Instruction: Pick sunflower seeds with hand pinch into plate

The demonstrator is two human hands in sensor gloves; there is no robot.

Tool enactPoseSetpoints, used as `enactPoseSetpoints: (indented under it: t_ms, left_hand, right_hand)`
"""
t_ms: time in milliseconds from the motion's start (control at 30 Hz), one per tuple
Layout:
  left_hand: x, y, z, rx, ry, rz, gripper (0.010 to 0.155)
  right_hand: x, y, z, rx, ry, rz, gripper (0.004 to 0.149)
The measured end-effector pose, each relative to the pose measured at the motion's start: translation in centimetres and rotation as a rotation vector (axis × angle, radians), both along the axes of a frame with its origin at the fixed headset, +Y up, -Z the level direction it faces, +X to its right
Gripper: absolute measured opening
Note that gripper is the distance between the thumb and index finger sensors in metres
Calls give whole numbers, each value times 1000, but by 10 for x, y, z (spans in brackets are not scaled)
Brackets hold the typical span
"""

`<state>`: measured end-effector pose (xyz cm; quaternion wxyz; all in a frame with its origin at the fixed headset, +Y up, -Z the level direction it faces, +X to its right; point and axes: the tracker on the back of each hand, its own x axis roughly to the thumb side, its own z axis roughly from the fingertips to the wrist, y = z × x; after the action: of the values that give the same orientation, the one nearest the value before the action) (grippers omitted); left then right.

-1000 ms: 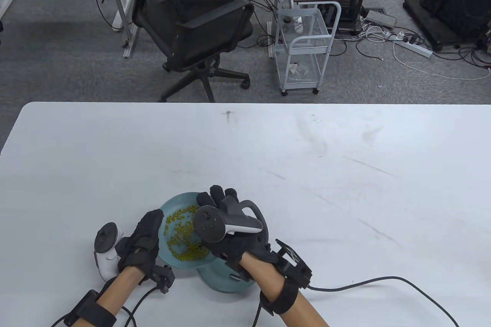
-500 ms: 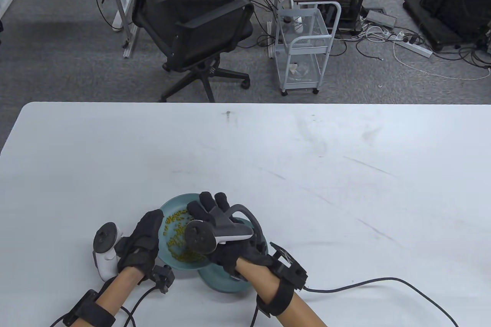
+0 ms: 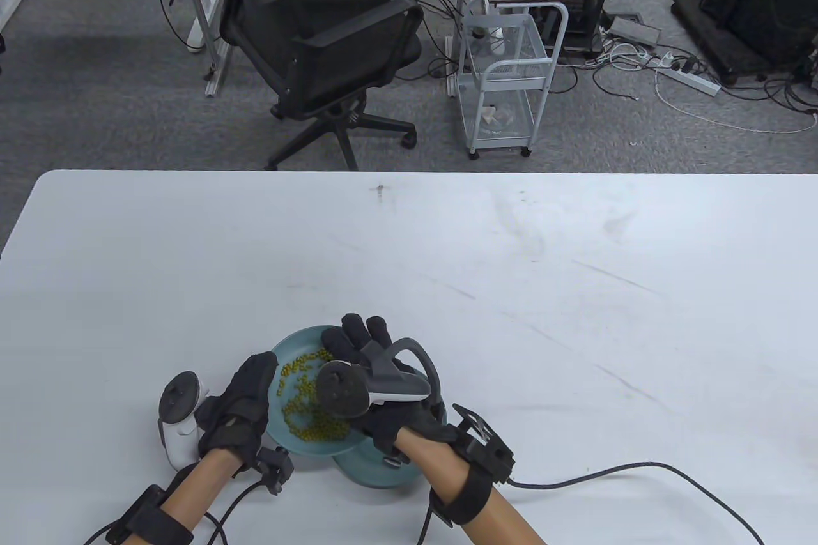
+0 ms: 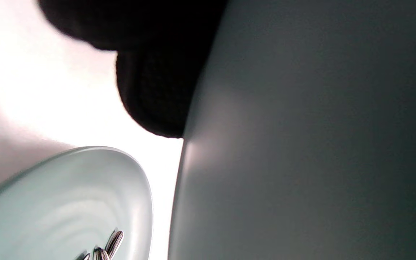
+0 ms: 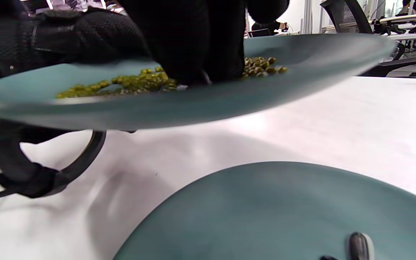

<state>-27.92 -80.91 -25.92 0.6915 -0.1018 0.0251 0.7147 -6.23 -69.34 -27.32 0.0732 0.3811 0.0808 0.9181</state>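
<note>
Two teal plates sit stacked in height at the table's near edge, and the lower plate [image 3: 377, 471] serves as landmark: smooth, glazed, shallow, it rests on the white table [image 3: 575, 289] and carries a few striped sunflower seeds [image 5: 359, 245]. Just above and left of it, the upper plate [image 3: 300, 347] is lifted and tilted, its left rim held by the left hand [image 3: 239, 404], probably to bring its contents within reach. Small yellow-green pellets [image 3: 307, 407] are scattered over it. Reaching in from above the lower plate, the right hand [image 3: 377, 379] presses its bunched fingertips [image 5: 193, 68] down among them; whether they pinch anything I cannot tell.
</note>
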Motion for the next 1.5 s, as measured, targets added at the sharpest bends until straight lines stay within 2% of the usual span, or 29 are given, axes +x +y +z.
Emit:
enactPoseSetpoints:
  t_ms: [133, 400, 533, 900, 1200, 1333, 1500]
  left_hand:
    - [0, 1, 0, 6, -5, -6, 48]
    - [0, 1, 0, 18, 3, -21, 48]
    - [0, 0, 0, 21, -6, -37, 48]
    - [8, -9, 2, 6, -8, -75, 48]
    - [9, -9, 4, 0, -1, -84, 48]
    - [10, -10, 4, -6, -10, -63, 48]
    - [9, -8, 4, 2, -4, -74, 48]
  right_hand:
    - [2, 0, -1, 16, -17, -27, 32]
    - [1, -3, -1, 12, -60, 30, 33]
    - [-3, -5, 3, 17, -18, 53, 34]
    - [-18, -13, 15, 117, -42, 173, 32]
    - [-16, -17, 13, 51, -50, 131, 34]
    - [-12, -11, 13, 35, -58, 82, 35]
    - [-2, 10, 15, 37, -91, -21, 34]
